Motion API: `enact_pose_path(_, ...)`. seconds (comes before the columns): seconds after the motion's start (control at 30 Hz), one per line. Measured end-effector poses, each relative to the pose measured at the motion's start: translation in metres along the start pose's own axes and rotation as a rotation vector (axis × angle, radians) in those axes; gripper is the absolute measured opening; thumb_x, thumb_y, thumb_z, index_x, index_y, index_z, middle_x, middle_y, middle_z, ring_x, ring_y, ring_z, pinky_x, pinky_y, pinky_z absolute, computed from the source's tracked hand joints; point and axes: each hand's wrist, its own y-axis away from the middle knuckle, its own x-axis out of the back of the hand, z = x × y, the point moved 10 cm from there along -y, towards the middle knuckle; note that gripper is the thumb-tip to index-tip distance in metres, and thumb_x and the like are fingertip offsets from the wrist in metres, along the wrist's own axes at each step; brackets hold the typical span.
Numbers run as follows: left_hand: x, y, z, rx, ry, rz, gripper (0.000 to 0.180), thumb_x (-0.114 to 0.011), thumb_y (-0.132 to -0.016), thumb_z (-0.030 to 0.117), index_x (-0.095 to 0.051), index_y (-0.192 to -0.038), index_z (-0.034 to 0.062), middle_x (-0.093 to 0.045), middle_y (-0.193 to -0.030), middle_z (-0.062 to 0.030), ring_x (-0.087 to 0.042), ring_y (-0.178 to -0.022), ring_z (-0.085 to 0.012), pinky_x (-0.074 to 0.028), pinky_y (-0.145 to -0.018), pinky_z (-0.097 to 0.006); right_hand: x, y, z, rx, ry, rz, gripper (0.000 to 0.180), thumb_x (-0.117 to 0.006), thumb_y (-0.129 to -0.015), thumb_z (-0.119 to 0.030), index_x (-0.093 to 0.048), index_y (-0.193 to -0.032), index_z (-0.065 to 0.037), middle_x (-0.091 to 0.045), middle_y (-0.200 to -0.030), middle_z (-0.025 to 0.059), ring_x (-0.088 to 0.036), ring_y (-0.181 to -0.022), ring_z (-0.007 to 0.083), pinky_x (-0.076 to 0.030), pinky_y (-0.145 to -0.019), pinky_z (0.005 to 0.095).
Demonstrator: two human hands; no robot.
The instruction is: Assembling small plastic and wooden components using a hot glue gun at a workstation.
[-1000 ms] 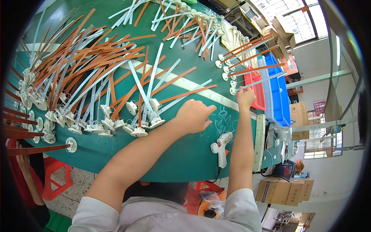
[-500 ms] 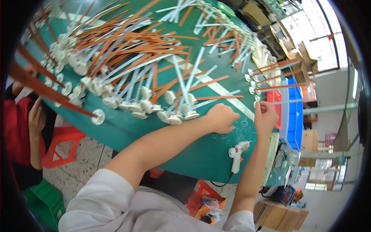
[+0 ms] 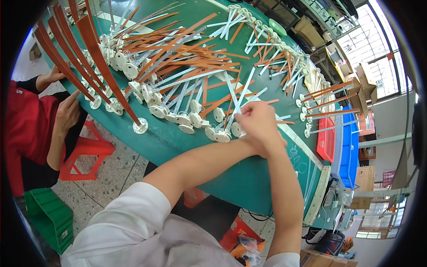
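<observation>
My right hand (image 3: pixel 260 122) is closed in a pinch and reaches across my left hand (image 3: pixel 262 144). What the pinch holds, if anything, does not show. The right fingertips are beside silver strips (image 3: pixel 242 95) that stand up from round white bases (image 3: pixel 218 135). Most of my left hand lies behind the right hand and wrist, low over the green tabletop (image 3: pixel 213 178), so its fingers are hidden. Close to its left lie several white discs with thin, clear thread around them. The white glue gun is out of sight, behind my right forearm.
A large heap of brown and silver strips (image 3: pixel 178 66) on white bases covers the table's left and middle. More stand along the far edge. Right are a red basket (image 3: pixel 326 138) and a blue bin (image 3: pixel 349 151). At left sits a co-worker in red (image 3: pixel 38 129).
My right hand has swung left from the table's right side and now crosses over my left hand. The view has shifted, and the glue gun has gone behind my right forearm.
</observation>
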Motion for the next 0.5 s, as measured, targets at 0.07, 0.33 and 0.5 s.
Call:
enact_pose_path(0.07, 0.012, 0.007, -0.002, -0.156, 0.501, 0.334, 0.020, -0.067, -0.087, 0.026, -0.066, -0.102, 0.0138, -0.065, -0.100, -0.0026, -0.064, -0.098, -0.0181, -0.051, -0.079, -0.036, 0.012, 0.007, 0.015, -0.079, -0.160, -0.060, 0.021, -0.077, -0.078, -0.022, -0.074, -0.083, -0.001, -0.069, -0.071, 0.0102, -0.066, -0.065, 0.0235, -0.052, -0.064, 0.0366)
enact_pose_path(0.33, -0.005, -0.007, 0.005, -0.006, 0.037, -0.023, 0.019, -0.070, -0.078, 0.021, -0.070, -0.094, 0.0125, -0.073, -0.086, -0.0016, -0.070, -0.088, -0.0215, -0.052, -0.080, -0.037, 0.021, 0.135, 0.095, -0.438, -0.763, -0.409, 0.011, -0.078, -0.080, -0.006, -0.067, -0.077, -0.003, -0.059, -0.060, -0.0027, -0.051, -0.051, 0.0039, -0.036, -0.048, 0.0210)
enact_pose_path(0.5, 0.002, -0.003, -0.007, 0.045, 0.036, 0.056, 0.021, -0.072, -0.075, 0.027, -0.072, -0.089, 0.0115, -0.073, -0.077, -0.0029, -0.071, -0.080, -0.0264, -0.055, -0.072, -0.043, 0.053, 0.189, 0.126, -0.502, -0.805, -0.178, 0.008, -0.073, -0.083, 0.000, -0.066, -0.081, -0.004, -0.064, -0.067, -0.0020, -0.055, -0.057, 0.0032, -0.038, -0.051, 0.0195)
